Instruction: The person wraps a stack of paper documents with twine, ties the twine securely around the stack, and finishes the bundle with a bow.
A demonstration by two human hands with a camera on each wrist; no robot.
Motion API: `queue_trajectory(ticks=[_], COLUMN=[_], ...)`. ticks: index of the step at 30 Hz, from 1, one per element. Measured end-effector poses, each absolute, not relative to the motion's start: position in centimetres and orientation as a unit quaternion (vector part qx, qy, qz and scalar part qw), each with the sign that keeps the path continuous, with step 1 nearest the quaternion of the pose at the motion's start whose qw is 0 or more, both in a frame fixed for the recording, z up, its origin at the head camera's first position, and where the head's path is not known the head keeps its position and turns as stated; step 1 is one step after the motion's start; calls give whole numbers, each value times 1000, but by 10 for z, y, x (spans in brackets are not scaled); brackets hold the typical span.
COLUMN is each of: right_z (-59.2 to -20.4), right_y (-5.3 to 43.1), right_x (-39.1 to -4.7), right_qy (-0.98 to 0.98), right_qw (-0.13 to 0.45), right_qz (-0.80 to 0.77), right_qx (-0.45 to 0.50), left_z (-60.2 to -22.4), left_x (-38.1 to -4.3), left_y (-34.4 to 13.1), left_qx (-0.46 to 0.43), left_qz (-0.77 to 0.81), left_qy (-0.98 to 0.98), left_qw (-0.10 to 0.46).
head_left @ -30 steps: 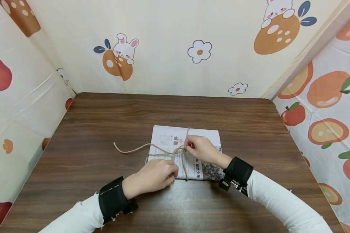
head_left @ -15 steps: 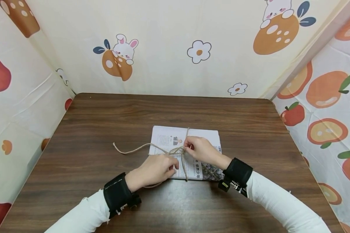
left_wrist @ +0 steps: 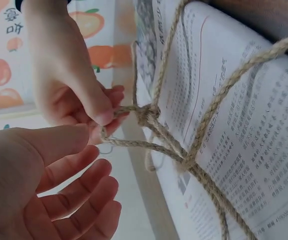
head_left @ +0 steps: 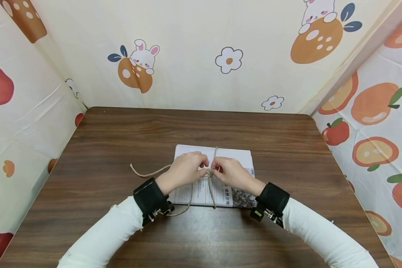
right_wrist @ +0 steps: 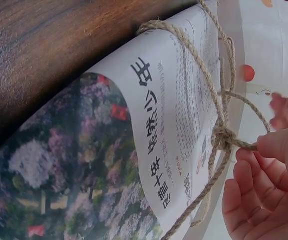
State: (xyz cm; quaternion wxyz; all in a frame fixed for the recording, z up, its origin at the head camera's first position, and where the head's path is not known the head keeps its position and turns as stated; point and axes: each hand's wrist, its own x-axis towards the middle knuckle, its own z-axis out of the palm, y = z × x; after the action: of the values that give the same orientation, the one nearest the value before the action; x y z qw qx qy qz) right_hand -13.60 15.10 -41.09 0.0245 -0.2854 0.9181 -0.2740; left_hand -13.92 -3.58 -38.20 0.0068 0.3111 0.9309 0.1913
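A folded newspaper bundle lies on the table, bound crosswise with beige twine. Over the knot, my right hand pinches a small loop of the twine between thumb and index finger. My left hand has come up beside it at the loop. In the left wrist view its thumb reaches toward the loop, the other fingers loosely bent, and no twine shows gripped between them. One loose twine end trails left across the table; another strand hangs down over the bundle's near edge.
The brown wood-grain table spreads around the bundle. Pale sheets with rabbit and fruit prints enclose its back and sides. Black straps with small cameras sit on both wrists, the left one above the hanging twine strand.
My left hand has moved up and right from the bundle's lower left to the knot, leaving a twine strand hanging below. The right hand has stayed in place, pinching the loop.
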Motion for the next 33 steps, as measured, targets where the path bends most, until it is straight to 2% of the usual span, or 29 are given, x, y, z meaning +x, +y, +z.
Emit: queue_trajectory(ticks=[7, 23, 33], right_z=[-412, -412, -403], right_y=[149, 146, 133], right_x=[-135, -128, -113], right_qy=[921, 929, 928], right_qw=[26, 6, -21], right_qz=[-273, -260, -247], right_qx=[-278, -263, -279], left_z=[-391, -396, -396], left_x=[-147, -153, -158], left_y=[-25, -27, -31], left_qx=[300, 293, 299], left_qz=[195, 225, 240], left_qy=[933, 928, 923], left_qw=[45, 46, 48])
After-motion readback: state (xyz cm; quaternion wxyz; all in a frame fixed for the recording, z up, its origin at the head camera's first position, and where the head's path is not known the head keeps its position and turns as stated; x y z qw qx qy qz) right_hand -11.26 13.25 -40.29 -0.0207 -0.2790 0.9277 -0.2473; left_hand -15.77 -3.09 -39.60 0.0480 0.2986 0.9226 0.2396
